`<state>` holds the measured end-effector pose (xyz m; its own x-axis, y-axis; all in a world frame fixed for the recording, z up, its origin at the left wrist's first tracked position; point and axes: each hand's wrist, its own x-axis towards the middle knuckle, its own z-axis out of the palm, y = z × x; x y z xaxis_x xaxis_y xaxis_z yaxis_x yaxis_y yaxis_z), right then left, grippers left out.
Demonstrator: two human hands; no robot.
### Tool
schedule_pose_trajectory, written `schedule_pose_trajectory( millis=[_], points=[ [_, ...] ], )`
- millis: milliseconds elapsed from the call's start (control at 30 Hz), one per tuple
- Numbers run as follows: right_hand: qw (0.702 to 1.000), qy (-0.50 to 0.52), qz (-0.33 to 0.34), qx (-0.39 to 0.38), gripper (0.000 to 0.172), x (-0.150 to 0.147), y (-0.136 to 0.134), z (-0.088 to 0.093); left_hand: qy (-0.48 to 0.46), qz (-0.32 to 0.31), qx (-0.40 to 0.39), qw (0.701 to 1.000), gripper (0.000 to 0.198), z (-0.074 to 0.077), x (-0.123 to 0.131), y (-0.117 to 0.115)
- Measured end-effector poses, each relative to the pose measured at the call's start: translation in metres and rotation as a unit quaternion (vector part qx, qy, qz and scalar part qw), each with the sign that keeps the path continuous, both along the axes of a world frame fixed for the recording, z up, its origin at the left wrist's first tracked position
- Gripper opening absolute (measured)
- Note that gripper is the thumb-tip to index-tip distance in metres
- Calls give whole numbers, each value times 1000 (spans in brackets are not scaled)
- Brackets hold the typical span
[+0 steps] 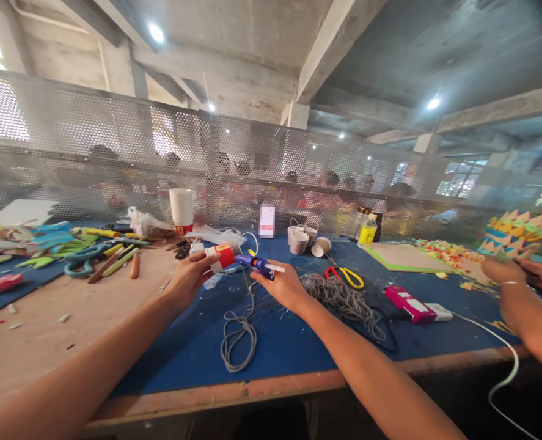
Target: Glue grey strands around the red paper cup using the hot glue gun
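Note:
My left hand [192,272] holds a red and white paper cup [225,256] tipped on its side. In my right hand [283,286] is a blue hot glue gun [254,263], a whitish glue stick jutting from its back. The gun's front end points left and sits against or very near the cup; the exact contact is too small to tell. A loop of grey cord [238,342] lies below my hands, and a tangled heap of the same cord [344,299] rests beside my right wrist.
Behind stand stacked paper cups [181,208] and several small cord-wrapped cups [299,242]. Scissors [351,277] and a magenta box [410,304] with a white cable lie right. Craft tools [120,261] are left. Another person's hand [504,269] works at far right. A perforated screen [234,146] closes the back.

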<state>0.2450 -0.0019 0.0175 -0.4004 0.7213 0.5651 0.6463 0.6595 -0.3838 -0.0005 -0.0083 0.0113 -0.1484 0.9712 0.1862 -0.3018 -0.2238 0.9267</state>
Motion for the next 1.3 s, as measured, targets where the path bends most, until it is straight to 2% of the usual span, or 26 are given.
schedule_pose_trajectory(
  millis=[133,500,667,767,1000,1133,1300],
  points=[
    [1000,6,7,-4,26,0,-1,0,-4,-1,2,1000,23,-1,-1,1],
    [1000,5,16,14,28,0,1,-2,-18,-10,-10,1000,28,4,3,-4],
    [998,51,33,-1,23,0,-2,0,-28,-16,-22,999,30,6,4,-5],
    [997,73,-2,-14,24,1,-3,4,-29,-13,-19,999,31,5,4,-4],
    [987,32,-157,-27,37,9,9,3,-17,-4,-14,1000,26,3,2,-2],
    [984,-19,-170,-49,37,14,15,-4,-21,8,-10,1000,19,6,6,-4],
    [975,-81,-183,-94,37,17,22,-10,-24,19,-16,999,23,7,7,-5]
  ],
)
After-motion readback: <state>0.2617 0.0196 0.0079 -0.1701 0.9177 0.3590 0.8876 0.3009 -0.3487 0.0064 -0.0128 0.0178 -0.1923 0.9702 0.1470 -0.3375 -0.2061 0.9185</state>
